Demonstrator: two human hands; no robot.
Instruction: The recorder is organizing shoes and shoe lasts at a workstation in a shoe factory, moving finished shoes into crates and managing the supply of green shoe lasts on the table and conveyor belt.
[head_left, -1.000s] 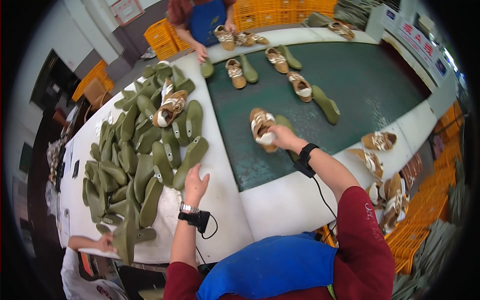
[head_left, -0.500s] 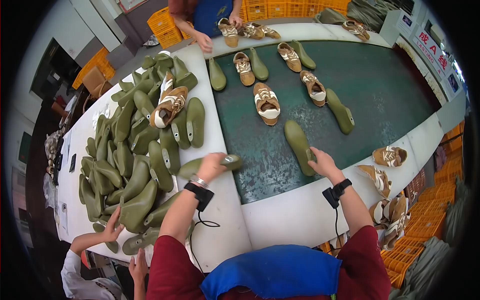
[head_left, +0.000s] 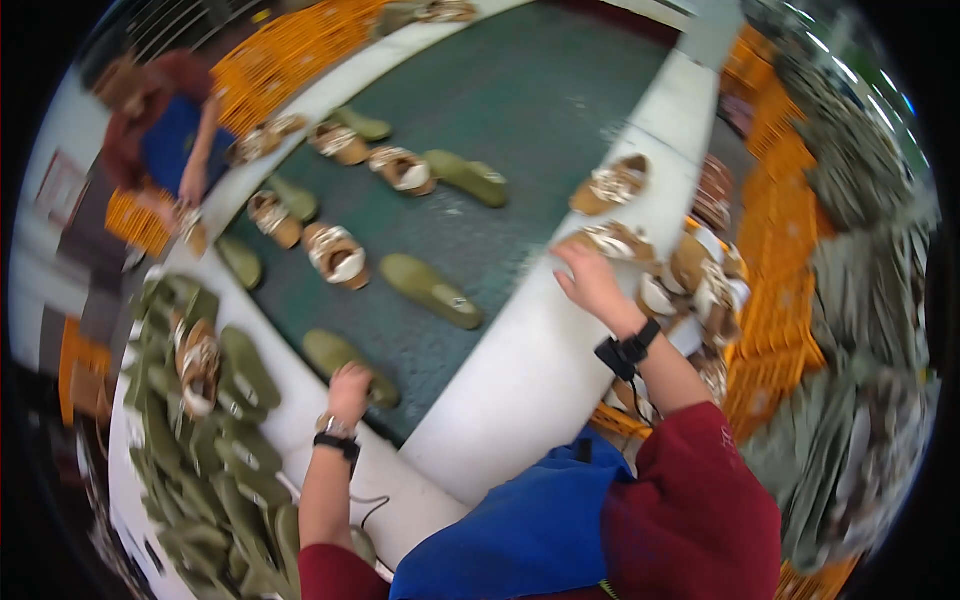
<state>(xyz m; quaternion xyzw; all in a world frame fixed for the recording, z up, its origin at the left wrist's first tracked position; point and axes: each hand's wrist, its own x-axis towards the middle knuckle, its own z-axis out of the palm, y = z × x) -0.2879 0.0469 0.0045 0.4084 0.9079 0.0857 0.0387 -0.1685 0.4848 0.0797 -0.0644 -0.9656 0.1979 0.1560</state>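
My left hand [head_left: 349, 392] grips a green shoe last [head_left: 335, 352] by its near part, at the left edge of the dark green belt [head_left: 480, 290]. My right hand [head_left: 594, 284], fingers spread and thumb apart, is above the white border right beside a brown and white sneaker [head_left: 622, 240]; whether it touches the shoe I cannot tell. Another sneaker [head_left: 610, 187] lies just beyond. A single last [head_left: 430, 290] rests on the belt between my hands. Farther off, a sneaker [head_left: 336, 256] and several sneaker-and-last pairs sit on the belt.
A heap of green lasts [head_left: 205, 490] with a sneaker [head_left: 197, 368] on top covers the left table. Across the belt a co-worker [head_left: 165, 140] handles a shoe. More sneakers [head_left: 700, 285] pile at the right, beside stacked orange crates [head_left: 775, 330] and grey-green cloth.
The view has turned right. My right hand has let go of a last and moved over to the sneakers on the right border. My left hand has brought its last onto the belt.
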